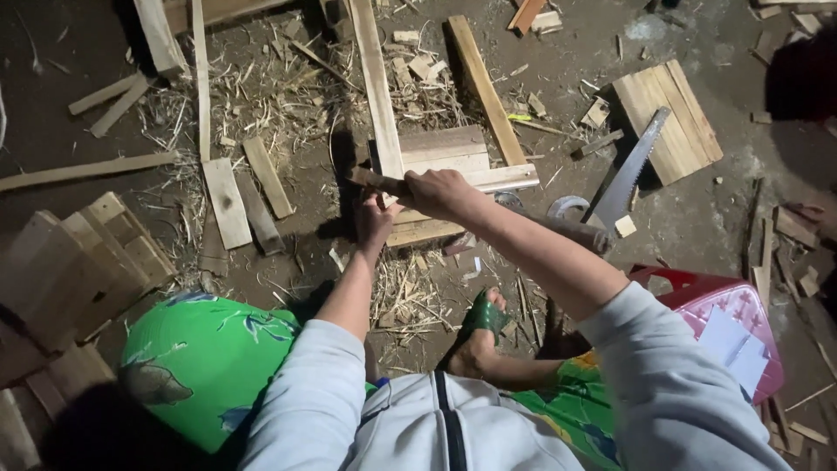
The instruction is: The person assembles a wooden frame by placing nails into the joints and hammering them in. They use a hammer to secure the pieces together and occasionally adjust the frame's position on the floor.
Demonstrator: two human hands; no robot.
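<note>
My right hand [440, 192] grips a short dark wooden handle [373, 180] that sticks out to the left, held above a small frame of pale wooden slats [453, 155] lying on the dirt floor. My left hand [373, 222] sits just below it, at the left edge of the slats, its fingers bent against the wood; whether it grips anything is hidden by the right hand. A long plank [377, 83] runs up from the frame. My foot in a green sandal [481, 324] rests on the ground below.
A hand saw [626, 174] lies to the right of the frame, near a small slat panel [667, 118]. A red plastic stool [728, 318] with paper on it stands at the right. Stacked boards [78, 262] lie left. Offcuts and shavings cover the floor.
</note>
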